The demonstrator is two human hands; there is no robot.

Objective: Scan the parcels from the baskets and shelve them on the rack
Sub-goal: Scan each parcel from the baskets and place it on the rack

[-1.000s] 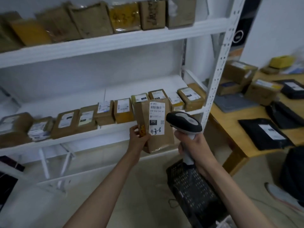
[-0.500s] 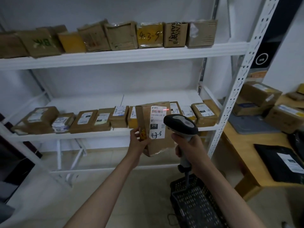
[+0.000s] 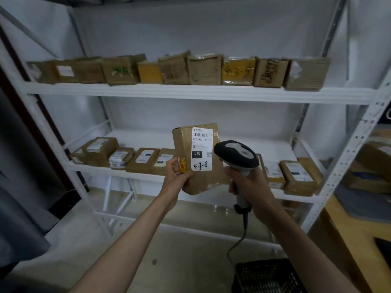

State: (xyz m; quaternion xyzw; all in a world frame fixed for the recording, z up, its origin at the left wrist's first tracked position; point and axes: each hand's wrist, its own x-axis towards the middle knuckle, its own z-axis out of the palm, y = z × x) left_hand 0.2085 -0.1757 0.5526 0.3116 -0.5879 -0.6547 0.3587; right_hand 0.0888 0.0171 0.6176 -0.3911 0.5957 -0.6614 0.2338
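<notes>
- The left hand [image 3: 176,176] grips the brown parcel [image 3: 198,159] by its lower left edge, label facing the camera.
- The right hand [image 3: 249,185] clasps the scanner [image 3: 236,154], touching the parcel's right side.

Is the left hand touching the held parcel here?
Touching. The head view shows the left hand gripping the parcel at its lower left edge, fingers curled round it.

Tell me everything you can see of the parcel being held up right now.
The parcel is a brown cardboard box sealed with clear tape, held nearly upright in front of the lower shelf. Its white label shows a barcode, "010" and handwritten "4-3-8"; a yellow sticker sits on its left edge. The left hand grips its lower left; the scanner overlaps its right side.
</notes>
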